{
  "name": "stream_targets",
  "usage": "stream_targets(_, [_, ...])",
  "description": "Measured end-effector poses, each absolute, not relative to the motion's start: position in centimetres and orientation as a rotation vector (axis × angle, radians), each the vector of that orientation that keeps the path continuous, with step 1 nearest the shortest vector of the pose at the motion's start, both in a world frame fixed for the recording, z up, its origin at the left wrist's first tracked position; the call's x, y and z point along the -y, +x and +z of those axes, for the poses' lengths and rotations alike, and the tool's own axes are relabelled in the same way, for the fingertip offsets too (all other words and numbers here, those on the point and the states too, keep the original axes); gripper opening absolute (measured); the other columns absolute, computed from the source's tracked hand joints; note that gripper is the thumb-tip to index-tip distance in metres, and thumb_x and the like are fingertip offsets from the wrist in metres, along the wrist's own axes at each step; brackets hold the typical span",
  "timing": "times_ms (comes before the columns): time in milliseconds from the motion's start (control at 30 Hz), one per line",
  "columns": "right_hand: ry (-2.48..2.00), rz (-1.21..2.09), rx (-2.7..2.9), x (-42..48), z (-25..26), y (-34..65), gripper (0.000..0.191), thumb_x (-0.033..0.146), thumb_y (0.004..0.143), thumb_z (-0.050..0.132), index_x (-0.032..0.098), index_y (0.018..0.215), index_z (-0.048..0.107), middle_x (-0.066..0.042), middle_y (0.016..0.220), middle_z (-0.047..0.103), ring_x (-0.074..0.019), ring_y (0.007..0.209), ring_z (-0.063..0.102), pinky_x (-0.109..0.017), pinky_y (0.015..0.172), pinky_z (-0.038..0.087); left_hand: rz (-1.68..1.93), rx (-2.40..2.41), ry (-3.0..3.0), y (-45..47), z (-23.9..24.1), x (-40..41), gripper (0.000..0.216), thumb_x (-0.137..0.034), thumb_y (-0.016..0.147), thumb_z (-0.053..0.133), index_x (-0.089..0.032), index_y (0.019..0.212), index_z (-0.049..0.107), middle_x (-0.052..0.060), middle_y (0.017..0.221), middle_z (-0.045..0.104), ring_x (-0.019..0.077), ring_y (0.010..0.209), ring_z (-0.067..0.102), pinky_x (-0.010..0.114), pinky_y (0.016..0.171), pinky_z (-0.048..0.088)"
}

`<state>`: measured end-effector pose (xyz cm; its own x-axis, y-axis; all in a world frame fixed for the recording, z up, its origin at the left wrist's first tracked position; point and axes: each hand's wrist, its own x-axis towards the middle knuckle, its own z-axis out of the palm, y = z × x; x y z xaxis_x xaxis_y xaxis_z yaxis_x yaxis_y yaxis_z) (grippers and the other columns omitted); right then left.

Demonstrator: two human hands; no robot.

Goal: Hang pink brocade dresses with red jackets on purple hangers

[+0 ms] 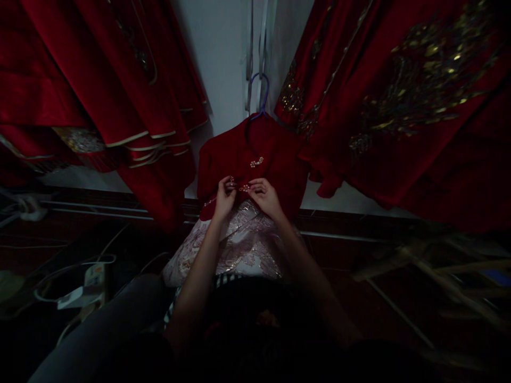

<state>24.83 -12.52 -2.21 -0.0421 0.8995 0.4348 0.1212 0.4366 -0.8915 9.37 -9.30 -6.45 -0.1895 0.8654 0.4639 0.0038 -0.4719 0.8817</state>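
A small red jacket [275, 159] hangs on a blue hanger [260, 93] against the white wall, above a pale pink embroidered skirt [243, 250]. A pearl-like clasp [256, 161] sits fastened near its collar. My left hand [224, 198] and my right hand [265, 196] are both raised to the jacket's front, fingers pinched on a second pearl clasp [244, 188] lower down. The two hands almost touch each other there.
Red garments with gold trim [131, 106] hang on the left, and red garments with gold embroidery [419, 96] on the right. A power strip with white cables [90, 284] lies on the dark floor at left. Wooden slats [431, 266] lie at right.
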Motion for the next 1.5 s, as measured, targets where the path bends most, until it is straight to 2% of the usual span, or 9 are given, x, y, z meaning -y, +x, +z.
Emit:
stream_targets(100, [-0.945,0.761,1.535,11.4,-2.3,23.8,0.025,0.027,0.074,0.063,0.02,0.097,0.056,-0.001,0.085,0.064,-0.0107,0.074,0.061,-0.022,0.066,0.052,1.81,-1.053,1.359,9.4,-6.4,9.1,0.032,-0.019,0.072,0.06,-0.018,0.102,0.051,0.007,0.103,0.06,0.012,0.089,0.06,0.029,0.088,0.048])
stream_targets(200, [-1.022,0.68,1.588,10.6,-2.2,22.8,0.022,0.024,0.073,0.062,0.019,0.094,0.057,-0.001,0.082,0.064,-0.0104,0.071,0.061,-0.022,0.066,0.052,1.776,-1.048,1.304,9.3,-6.2,8.8,0.029,-0.017,0.069,0.061,-0.018,0.096,0.052,0.007,0.103,0.062,0.0124,0.089,0.061,0.031,0.09,0.049])
stream_targets(400, [-1.057,0.556,1.643,10.2,-1.5,21.8,0.016,0.019,0.076,0.058,0.02,0.092,0.058,-0.001,0.083,0.066,-0.0109,0.071,0.062,-0.023,0.07,0.052,1.775,-1.05,1.25,9.5,-5.5,9.0,0.028,-0.024,0.07,0.065,-0.015,0.096,0.061,0.009,0.102,0.068,0.0163,0.094,0.064,0.035,0.096,0.047])
stream_targets(567, [-1.127,0.5,1.614,10.2,-1.6,21.3,0.014,0.023,0.079,0.058,0.021,0.093,0.057,-0.002,0.085,0.066,-0.0122,0.073,0.063,-0.025,0.072,0.052,1.804,-1.068,1.275,9.5,-5.0,9.8,0.032,-0.033,0.074,0.066,-0.014,0.099,0.067,0.011,0.108,0.07,0.0186,0.102,0.064,0.037,0.1,0.046])
stream_targets(733, [-1.18,0.411,1.681,10.3,-1.6,20.9,0.012,0.021,0.081,0.055,0.022,0.093,0.058,-0.001,0.084,0.066,-0.0127,0.073,0.062,-0.026,0.074,0.051,1.839,-1.141,1.242,9.5,-4.4,10.5,0.029,-0.031,0.075,0.066,-0.012,0.097,0.071,0.01,0.101,0.072,0.019,0.095,0.067,0.037,0.096,0.049])
stream_targets(1000, [-1.18,0.332,1.724,10.4,-1.6,20.7,0.015,0.019,0.083,0.052,0.023,0.095,0.059,-0.002,0.09,0.066,-0.0142,0.079,0.061,-0.027,0.077,0.051,1.843,-1.181,1.221,9.4,-4.8,10.3,0.031,-0.029,0.072,0.069,-0.011,0.098,0.072,0.01,0.097,0.073,0.0187,0.087,0.068,0.036,0.089,0.052])
stream_targets(1200, [-1.183,0.335,1.728,10.7,-1.5,20.7,0.015,0.019,0.082,0.053,0.023,0.095,0.06,-0.002,0.09,0.065,-0.0146,0.077,0.061,-0.028,0.076,0.051,1.863,-1.258,1.26,8.9,-5.3,10.0,0.026,-0.03,0.072,0.068,-0.012,0.09,0.072,0.009,0.089,0.073,0.0175,0.08,0.068,0.032,0.081,0.053])
stream_targets(1367, [-1.185,0.332,1.714,10.6,-1.4,20.5,0.015,0.019,0.082,0.053,0.022,0.095,0.061,-0.003,0.092,0.066,-0.0146,0.079,0.061,-0.028,0.078,0.051,1.868,-1.153,1.279,9.1,-5.1,10.0,0.022,-0.03,0.072,0.066,-0.014,0.087,0.07,0.006,0.088,0.072,0.0161,0.081,0.067,0.032,0.084,0.051])
stream_targets(1500, [-1.12,0.411,1.742,10.4,-1.6,20.9,0.021,0.018,0.083,0.051,0.023,0.099,0.063,-0.003,0.096,0.069,-0.0144,0.083,0.064,-0.028,0.079,0.053,1.861,-1.148,1.361,9.1,-5.3,10.0,0.019,-0.03,0.078,0.061,-0.016,0.089,0.067,0.006,0.092,0.07,0.0164,0.09,0.065,0.031,0.091,0.048])
